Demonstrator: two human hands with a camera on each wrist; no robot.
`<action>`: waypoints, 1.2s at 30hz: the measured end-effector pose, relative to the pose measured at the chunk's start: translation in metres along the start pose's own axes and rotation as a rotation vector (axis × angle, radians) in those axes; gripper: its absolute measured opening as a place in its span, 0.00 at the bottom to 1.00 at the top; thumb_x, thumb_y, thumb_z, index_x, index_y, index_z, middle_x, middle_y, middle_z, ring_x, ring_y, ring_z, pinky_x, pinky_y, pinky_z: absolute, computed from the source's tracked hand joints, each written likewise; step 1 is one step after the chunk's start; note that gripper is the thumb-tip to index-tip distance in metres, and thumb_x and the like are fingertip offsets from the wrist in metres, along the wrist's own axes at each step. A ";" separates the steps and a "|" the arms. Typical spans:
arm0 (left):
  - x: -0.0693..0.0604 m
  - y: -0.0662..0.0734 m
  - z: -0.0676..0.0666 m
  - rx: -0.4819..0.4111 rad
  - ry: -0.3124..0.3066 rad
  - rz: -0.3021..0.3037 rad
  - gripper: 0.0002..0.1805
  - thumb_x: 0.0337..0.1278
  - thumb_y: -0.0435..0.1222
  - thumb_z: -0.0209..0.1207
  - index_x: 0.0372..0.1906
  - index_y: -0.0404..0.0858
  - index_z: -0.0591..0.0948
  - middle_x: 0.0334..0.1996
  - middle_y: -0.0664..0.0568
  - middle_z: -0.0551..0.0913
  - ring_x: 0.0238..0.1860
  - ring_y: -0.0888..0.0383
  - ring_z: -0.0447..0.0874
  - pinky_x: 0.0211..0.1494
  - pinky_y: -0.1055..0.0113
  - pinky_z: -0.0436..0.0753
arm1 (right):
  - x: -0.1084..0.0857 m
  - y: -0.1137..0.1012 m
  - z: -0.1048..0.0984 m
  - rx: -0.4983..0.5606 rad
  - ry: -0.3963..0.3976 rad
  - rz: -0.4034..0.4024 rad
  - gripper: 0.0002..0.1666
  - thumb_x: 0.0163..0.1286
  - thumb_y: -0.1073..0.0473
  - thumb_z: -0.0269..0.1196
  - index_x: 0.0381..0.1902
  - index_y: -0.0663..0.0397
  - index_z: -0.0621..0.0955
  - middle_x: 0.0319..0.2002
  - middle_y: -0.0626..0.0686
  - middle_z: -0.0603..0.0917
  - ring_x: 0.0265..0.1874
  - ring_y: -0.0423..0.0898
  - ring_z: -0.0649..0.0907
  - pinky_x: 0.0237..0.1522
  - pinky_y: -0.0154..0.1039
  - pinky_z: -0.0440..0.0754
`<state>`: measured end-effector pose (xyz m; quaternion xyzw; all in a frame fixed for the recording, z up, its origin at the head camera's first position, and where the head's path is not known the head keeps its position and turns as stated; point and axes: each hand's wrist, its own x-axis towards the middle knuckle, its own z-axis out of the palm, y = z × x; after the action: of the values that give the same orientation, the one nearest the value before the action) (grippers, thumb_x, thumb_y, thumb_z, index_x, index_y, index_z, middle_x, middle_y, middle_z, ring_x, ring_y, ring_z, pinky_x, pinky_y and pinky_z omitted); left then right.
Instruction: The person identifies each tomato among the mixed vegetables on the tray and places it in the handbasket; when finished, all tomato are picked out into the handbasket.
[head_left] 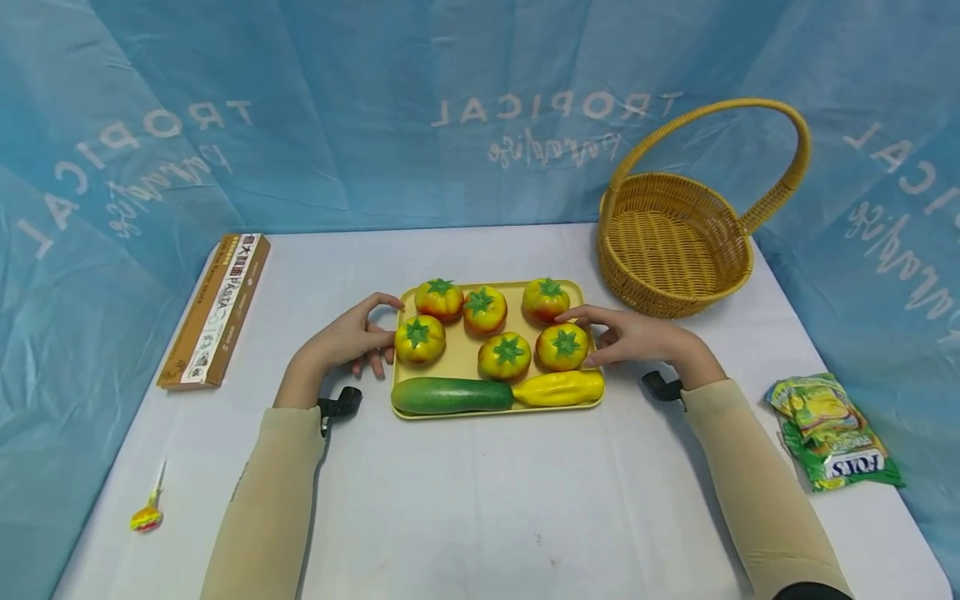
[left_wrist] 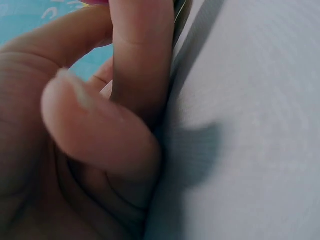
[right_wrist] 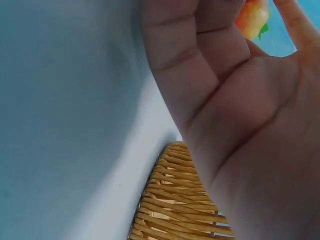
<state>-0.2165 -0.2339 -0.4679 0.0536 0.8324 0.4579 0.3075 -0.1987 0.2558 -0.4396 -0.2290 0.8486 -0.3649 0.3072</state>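
A yellow tray carries several yellow-red tomatoes with green star-shaped tops. Along its near edge lie a dark green cucumber and a yellow, ridged, elongated vegetable. My left hand is at the tray's left rim, its fingers loosely bent beside the leftmost tomato; in the left wrist view, curled fingers hang beside the white tabletop. At the right end my right hand has finger and thumb around the near right tomato; its fingertips are mostly hidden in the right wrist view.
A wicker basket with a tall handle stands at the back right. A pasta box lies at the left, a lollipop at the front left. Green snack packets are at the right edge. Blue cloth encloses the table.
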 end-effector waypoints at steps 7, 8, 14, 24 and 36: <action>-0.002 -0.001 0.000 -0.006 0.000 -0.004 0.32 0.76 0.44 0.58 0.77 0.54 0.59 0.31 0.44 0.90 0.21 0.50 0.89 0.19 0.65 0.81 | 0.004 0.001 0.000 -0.001 -0.004 0.005 0.42 0.69 0.44 0.72 0.77 0.32 0.69 0.77 0.57 0.70 0.62 0.55 0.78 0.67 0.53 0.76; -0.002 -0.001 0.000 -0.007 0.000 -0.004 0.33 0.76 0.43 0.58 0.77 0.54 0.59 0.31 0.44 0.90 0.21 0.50 0.89 0.19 0.65 0.81 | 0.004 0.002 0.000 0.000 -0.002 0.004 0.41 0.70 0.44 0.72 0.77 0.32 0.69 0.77 0.57 0.70 0.63 0.55 0.78 0.68 0.55 0.76; -0.001 -0.001 0.001 -0.010 -0.003 -0.007 0.32 0.76 0.43 0.58 0.77 0.54 0.59 0.31 0.44 0.90 0.21 0.49 0.89 0.19 0.65 0.81 | 0.004 0.004 0.003 0.012 0.014 -0.003 0.39 0.71 0.44 0.71 0.76 0.34 0.70 0.77 0.56 0.71 0.69 0.56 0.77 0.73 0.60 0.74; 0.001 -0.002 0.001 -0.008 0.001 0.003 0.33 0.75 0.43 0.59 0.77 0.54 0.59 0.31 0.44 0.90 0.21 0.49 0.89 0.19 0.65 0.81 | -0.003 0.000 -0.003 0.074 0.012 0.036 0.39 0.71 0.45 0.72 0.76 0.29 0.69 0.79 0.60 0.66 0.63 0.59 0.81 0.60 0.50 0.83; 0.000 -0.002 0.000 -0.005 0.001 0.002 0.34 0.76 0.43 0.59 0.78 0.53 0.57 0.31 0.44 0.90 0.21 0.51 0.89 0.20 0.66 0.82 | -0.015 -0.011 -0.013 0.264 0.198 -0.094 0.38 0.71 0.58 0.73 0.74 0.40 0.72 0.75 0.59 0.72 0.17 0.50 0.70 0.21 0.37 0.71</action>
<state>-0.2162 -0.2348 -0.4690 0.0534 0.8315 0.4601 0.3069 -0.1959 0.2644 -0.4190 -0.1891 0.8077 -0.5080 0.2321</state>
